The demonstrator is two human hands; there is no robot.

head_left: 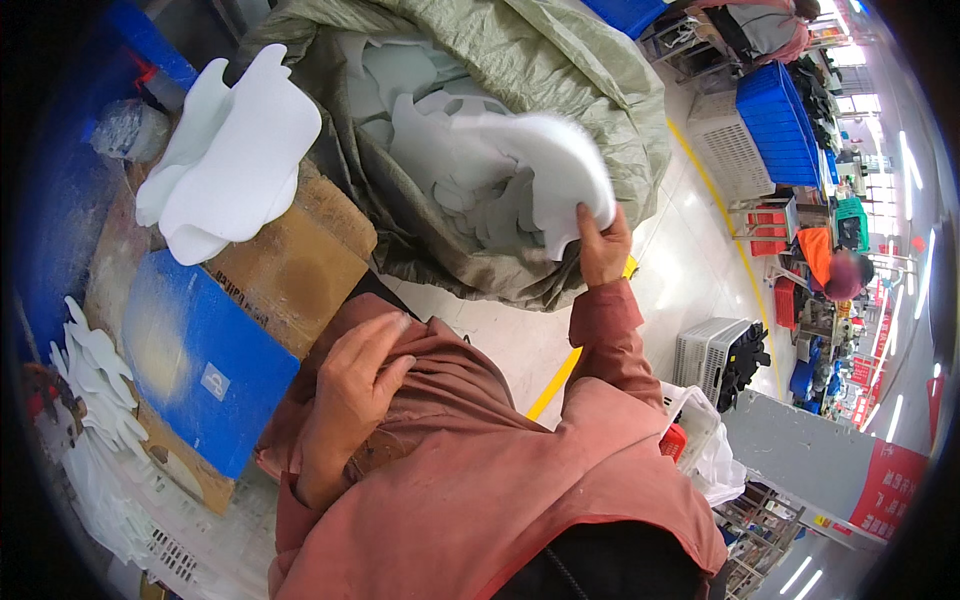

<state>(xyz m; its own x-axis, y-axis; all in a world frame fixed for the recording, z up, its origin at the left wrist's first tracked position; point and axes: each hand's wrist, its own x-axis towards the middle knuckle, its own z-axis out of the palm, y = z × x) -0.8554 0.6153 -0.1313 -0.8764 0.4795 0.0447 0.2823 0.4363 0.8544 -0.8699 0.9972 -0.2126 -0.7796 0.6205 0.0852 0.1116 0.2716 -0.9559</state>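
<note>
At left, stacked white cut-out sheets point(245, 150) are lying on brown cardboard point(310, 250), probably for easy reach. The left hand point(358, 380), half-spread and empty, is curving over red-brown clothing point(500, 465). Rightward, an open green sack point(590, 75) is holding jumbled sheets point(425, 150); over it, 1 curved white sheet point(570, 165) is arching, its easily gripped edge pinched in the right hand point(603, 245).

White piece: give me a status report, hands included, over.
Right hand gripping white piece at the open sack. Left hand open, nothing visible in it. Nothing visibly blocking the piece.
</note>
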